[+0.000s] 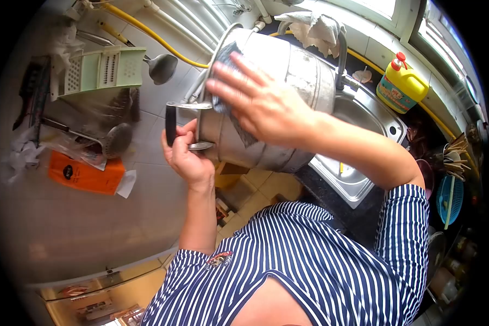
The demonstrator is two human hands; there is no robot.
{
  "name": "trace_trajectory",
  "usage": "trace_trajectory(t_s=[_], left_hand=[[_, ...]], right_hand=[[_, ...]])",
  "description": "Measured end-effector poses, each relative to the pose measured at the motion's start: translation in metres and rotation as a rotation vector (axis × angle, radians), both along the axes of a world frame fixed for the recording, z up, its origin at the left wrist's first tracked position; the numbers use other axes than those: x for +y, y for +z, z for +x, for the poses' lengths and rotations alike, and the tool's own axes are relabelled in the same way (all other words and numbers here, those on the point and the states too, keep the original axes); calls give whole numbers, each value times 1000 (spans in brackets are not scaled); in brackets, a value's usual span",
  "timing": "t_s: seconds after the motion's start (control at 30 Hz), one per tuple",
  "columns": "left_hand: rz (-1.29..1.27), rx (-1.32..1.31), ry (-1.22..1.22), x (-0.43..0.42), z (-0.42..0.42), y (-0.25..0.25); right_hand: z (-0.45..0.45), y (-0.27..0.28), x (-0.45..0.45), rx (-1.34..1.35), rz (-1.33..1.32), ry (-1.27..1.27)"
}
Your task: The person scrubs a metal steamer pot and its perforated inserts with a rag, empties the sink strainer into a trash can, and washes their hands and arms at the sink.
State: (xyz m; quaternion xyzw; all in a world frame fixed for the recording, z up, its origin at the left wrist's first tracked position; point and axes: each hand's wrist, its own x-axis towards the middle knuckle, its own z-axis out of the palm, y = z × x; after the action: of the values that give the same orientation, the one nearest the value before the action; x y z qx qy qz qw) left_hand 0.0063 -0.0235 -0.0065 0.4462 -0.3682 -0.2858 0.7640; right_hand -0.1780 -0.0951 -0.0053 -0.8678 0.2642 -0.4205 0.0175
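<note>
A large metal pot [304, 70] is tilted on its side in front of me, over the left edge of the steel sink. My left hand [189, 155] is wrapped round the pot's side handle [171, 125], which has a black grip. Spread over the pot's outer side near its rim, my right hand [261, 103] presses a dark grey cloth [246, 132] against the metal. The fingers of that hand are slightly blurred, and the cloth shows at their tips and below the palm.
The sink [358, 122] with its faucet [342, 60] lies right of the pot. Beyond it stands a yellow bottle [402, 84] with a red cap. Graters [106, 69], ladles [162, 69] and an orange packet [86, 173] hang on the left wall. A blue basket [449, 201] is at the right.
</note>
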Motion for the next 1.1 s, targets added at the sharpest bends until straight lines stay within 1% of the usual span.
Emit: trace_trajectory(t_s=[0.03, 0.1, 0.17, 0.2, 0.23, 0.27, 0.3, 0.33, 0.37, 0.4, 0.43, 0.5, 0.53, 0.57, 0.6, 0.67, 0.7, 0.77, 0.83, 0.87, 0.93, 0.97, 1.0, 1.07, 1.1], left_hand=[[-4, 0, -19, -1, -3, -3], [-9, -21, -66, -2, 1, -12], [-65, -37, -146, -1, 9, -23], [-87, -78, -157, 1, 2, -22], [-80, -77, -150, 4, 5, -24], [-97, -91, -150, 4, 10, -28], [-113, -103, -152, 4, 14, -31], [-115, -102, -150, 4, 22, -36], [-99, -35, -174, 5, 33, -41], [-86, 38, -197, 6, 43, -43], [-88, 45, -187, 8, 50, -41], [182, -157, -195, 17, 66, -33], [308, -231, -269, 21, 74, -24], [305, -226, -260, 24, 75, -14], [254, -436, -264, 26, 65, 12], [203, -641, -273, 26, 51, 55], [233, -764, -320, 26, 48, 72], [263, -882, -352, 14, 44, 79], [498, -829, -293, -24, 29, 73], [495, -827, -290, -34, 23, 70], [555, -442, -444, -49, 14, 66], [547, -445, -448, -48, 14, 66], [520, -354, -465, -44, 15, 64], [493, -211, -505, -37, 20, 58], [491, -212, -505, -33, 21, 55]], right_hand=[[2, -2, 1, 26, -84, 39], [-3, -2, -11, -7, -33, 89], [0, -1, -32, -204, 62, -22], [-3, -1, -50, -306, 116, 10], [-8, 12, -67, -260, 329, 10], [-7, 15, -90, -143, 492, -136], [-9, 11, -116, -13, 571, -132], [-6, 11, -116, 23, 595, -141], [-1, 11, -115, 56, 621, -149], [3, 4, -102, 22, 448, -215], [5, 1, -91, 21, 386, -241], [3, 5, -71, 12, 348, -301], [5, 4, -62, 18, 347, -290], [6, 4, -55, 35, 297, -343], [7, 5, -49, 49, 246, -400], [14, 0, -39, 46, 196, -437], [19, 1, -33, 62, 187, -449], [26, 5, -20, 56, 199, -426], [32, 9, -7, 81, 182, -368], [35, 8, 0, 71, 168, -316], [39, 4, 14, 59, 93, -201], [41, 1, 18, 36, 36, -149], [40, 2, 22, 34, 35, -156], [39, 3, 29, 172, -77, 119], [39, 5, 28, 172, -79, 119]])
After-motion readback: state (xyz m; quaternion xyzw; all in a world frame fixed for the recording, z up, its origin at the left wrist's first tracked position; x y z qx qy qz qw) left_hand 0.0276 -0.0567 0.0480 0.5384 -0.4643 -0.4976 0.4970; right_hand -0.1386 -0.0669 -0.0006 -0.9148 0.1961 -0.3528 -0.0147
